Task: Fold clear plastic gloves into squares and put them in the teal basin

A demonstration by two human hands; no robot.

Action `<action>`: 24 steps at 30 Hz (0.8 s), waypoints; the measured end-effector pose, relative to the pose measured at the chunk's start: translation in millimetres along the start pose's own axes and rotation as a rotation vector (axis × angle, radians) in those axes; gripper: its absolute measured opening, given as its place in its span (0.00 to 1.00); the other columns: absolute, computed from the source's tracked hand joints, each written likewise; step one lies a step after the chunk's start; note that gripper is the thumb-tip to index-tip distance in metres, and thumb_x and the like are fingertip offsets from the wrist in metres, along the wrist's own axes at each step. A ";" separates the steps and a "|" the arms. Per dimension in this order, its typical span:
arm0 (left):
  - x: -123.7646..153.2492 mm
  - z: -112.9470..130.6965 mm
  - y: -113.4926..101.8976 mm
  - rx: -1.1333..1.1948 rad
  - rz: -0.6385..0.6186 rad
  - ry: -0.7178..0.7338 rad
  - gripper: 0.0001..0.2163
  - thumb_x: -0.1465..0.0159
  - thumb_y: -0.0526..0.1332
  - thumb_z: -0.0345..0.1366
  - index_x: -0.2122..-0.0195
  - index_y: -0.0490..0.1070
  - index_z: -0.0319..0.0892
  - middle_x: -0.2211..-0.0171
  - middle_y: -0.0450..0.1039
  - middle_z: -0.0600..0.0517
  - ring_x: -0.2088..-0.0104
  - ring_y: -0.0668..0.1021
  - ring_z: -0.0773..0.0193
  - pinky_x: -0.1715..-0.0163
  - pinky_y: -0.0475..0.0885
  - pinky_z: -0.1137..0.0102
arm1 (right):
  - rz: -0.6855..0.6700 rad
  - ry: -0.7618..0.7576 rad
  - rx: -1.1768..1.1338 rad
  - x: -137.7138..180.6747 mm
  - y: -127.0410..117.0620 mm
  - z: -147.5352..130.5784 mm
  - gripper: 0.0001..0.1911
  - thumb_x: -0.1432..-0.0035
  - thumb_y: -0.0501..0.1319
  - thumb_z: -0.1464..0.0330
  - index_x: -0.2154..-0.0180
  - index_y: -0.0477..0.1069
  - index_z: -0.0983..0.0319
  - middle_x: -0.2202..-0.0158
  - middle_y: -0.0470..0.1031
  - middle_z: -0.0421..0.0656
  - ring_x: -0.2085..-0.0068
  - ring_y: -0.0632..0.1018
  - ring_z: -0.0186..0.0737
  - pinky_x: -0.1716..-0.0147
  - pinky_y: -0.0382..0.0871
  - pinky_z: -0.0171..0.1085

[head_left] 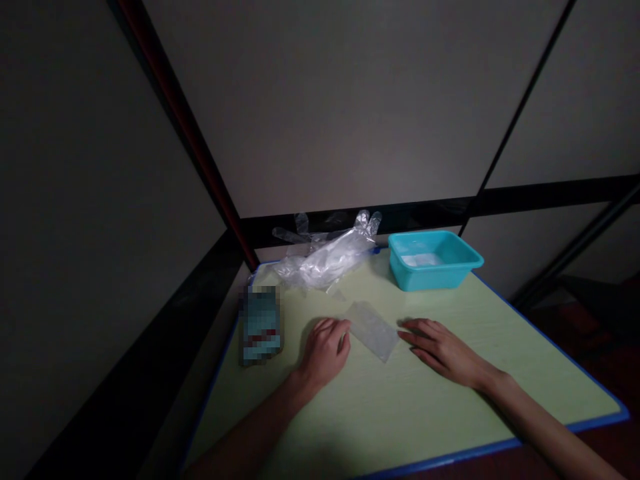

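Observation:
A small, flat, translucent plastic bag [375, 331] lies slantwise on the table between my hands. My left hand [325, 353] is at its left edge, fingers curled in and the index fingertip touching the plastic. The thumb points forward just below that fingertip. On the other side, my right hand [443, 350] rests palm down with its fingers stretched out and slightly apart. Its fingertips reach the bag's right edge.
Crumpled clear disposable plastic gloves [330, 260] are heaped at the table's back edge. A turquoise plastic basin [427, 277] with something white inside stands at the back right. A blurred-out flat object [261, 325] lies at the left edge of the blue-rimmed table [350, 427]. Panelled walls rise behind.

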State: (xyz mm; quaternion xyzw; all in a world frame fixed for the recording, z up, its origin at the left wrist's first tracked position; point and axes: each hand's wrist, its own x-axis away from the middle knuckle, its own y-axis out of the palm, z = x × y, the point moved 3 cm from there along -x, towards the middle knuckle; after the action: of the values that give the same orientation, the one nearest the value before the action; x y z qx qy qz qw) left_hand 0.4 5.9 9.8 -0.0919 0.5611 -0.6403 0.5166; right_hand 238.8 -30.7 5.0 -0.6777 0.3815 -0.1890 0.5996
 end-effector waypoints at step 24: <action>-0.2 8.4 1.7 -0.036 -0.058 0.141 0.21 0.45 0.53 0.26 0.48 0.57 0.35 0.47 0.61 0.42 0.46 0.62 0.57 0.47 0.60 0.60 | 0.119 -0.189 -0.041 4.3 0.2 -9.5 0.12 0.39 0.50 0.70 0.55 0.68 0.63 0.59 0.70 0.48 0.56 0.69 0.40 0.58 0.64 0.39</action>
State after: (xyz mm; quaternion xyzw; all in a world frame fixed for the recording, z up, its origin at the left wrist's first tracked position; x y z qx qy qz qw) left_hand 7.3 1.1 11.5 -0.0722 0.6046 -0.6494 0.4555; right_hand 234.7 -40.3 5.9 -0.6808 0.3667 -0.0805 0.6289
